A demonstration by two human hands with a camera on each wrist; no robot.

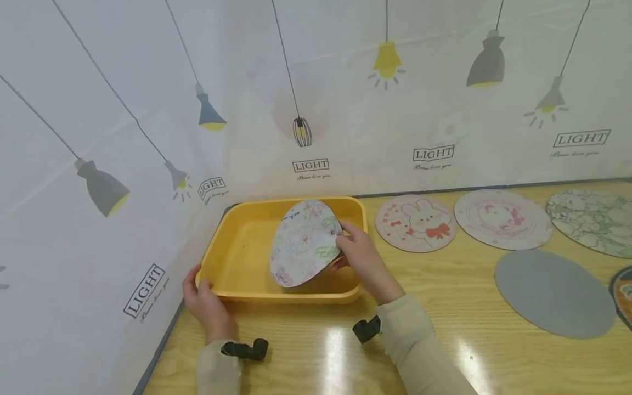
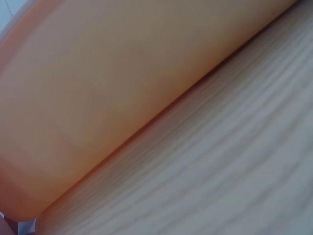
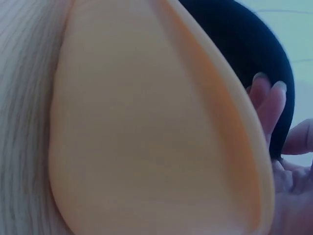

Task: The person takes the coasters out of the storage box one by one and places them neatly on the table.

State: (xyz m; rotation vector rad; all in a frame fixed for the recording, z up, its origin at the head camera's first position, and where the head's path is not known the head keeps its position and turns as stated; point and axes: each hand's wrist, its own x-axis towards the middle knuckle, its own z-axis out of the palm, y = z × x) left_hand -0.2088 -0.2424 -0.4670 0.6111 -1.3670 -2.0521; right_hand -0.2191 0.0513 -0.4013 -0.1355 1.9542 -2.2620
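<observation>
A yellow plastic tray (image 1: 237, 247) stands on the table against the wall. At its front left corner my left hand (image 1: 209, 304) grips the rim, thumb over the top edge. My right hand (image 1: 362, 260) pinches the right edge of a round mat (image 1: 303, 241) printed with small pastel drawings, holding it tilted above the tray's right half. In the right wrist view, the mat's dark underside (image 3: 220, 34) shows behind the tray wall (image 3: 146, 117), with fingertips (image 3: 274, 105) against it. The left wrist view shows the tray's outer side (image 2: 107, 88); the left fingers are mostly hidden there.
Right of the tray lie a bunny mat (image 1: 417, 223), a pink-patterned mat (image 1: 502, 219) and a floral mat (image 1: 592, 222). Nearer me is a plain grey disc (image 1: 555, 293), beside a partly cut-off orange mat (image 1: 627, 296). A lamp-printed cloth wall (image 1: 365, 126) borders the wooden table (image 1: 296, 340).
</observation>
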